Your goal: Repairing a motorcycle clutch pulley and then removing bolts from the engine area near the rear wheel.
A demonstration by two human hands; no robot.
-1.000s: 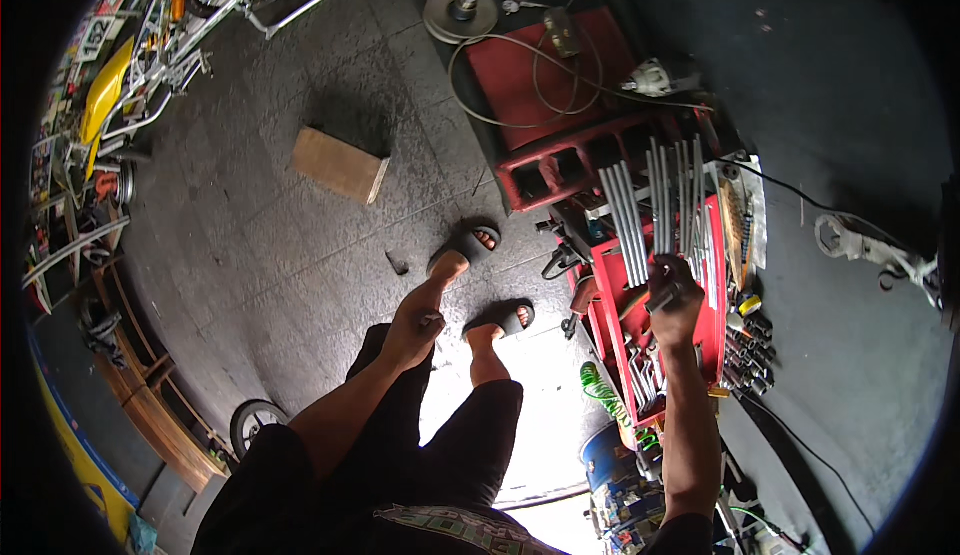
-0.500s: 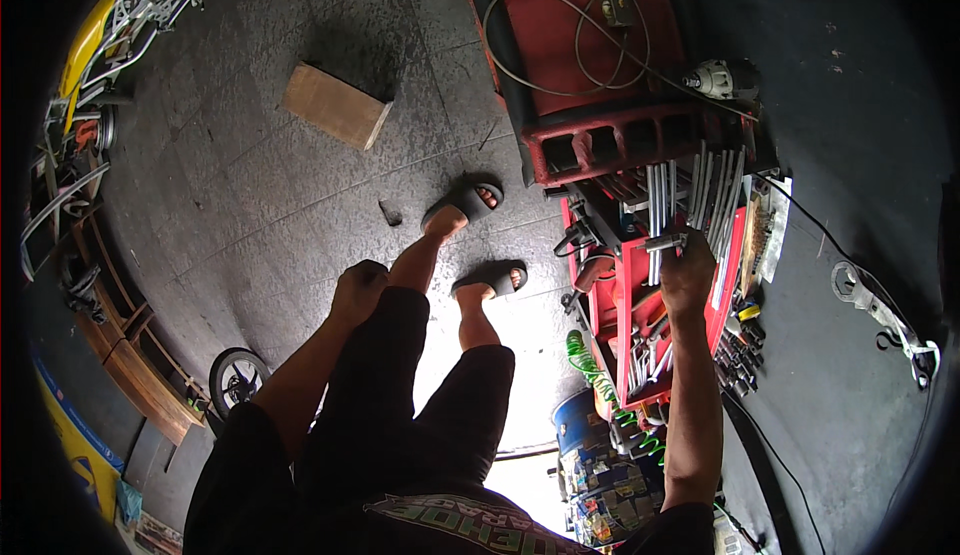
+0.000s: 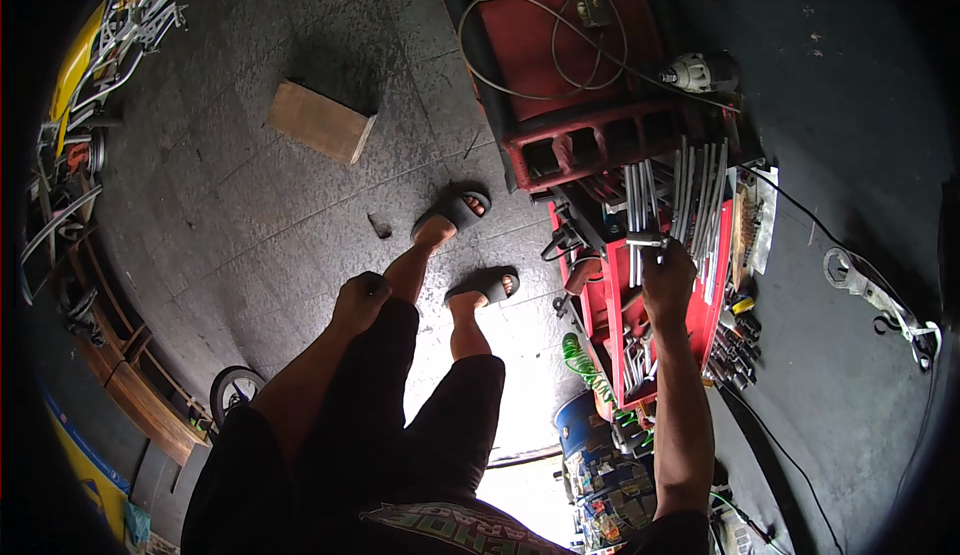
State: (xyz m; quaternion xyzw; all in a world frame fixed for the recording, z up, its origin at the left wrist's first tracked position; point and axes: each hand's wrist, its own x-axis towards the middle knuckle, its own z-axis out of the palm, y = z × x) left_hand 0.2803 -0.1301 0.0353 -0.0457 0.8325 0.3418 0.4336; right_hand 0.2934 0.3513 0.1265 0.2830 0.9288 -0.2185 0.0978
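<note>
The right hand (image 3: 668,280)'s grip is wrapped around a short silver metal tool (image 3: 646,240), above the red metal tray (image 3: 612,305). Bumping the long thin silver metal rods (image 3: 680,185) could make them slide. I cannot tell the left hand (image 3: 362,302)'s grip.

Block capitals run across the front of the dark shirt (image 3: 455,523) at the bottom centre of the frame, in green and pale grey, slanted and partly lost in folds. Marks on the blue drum (image 3: 578,425), lower right, are too small to read.
</note>
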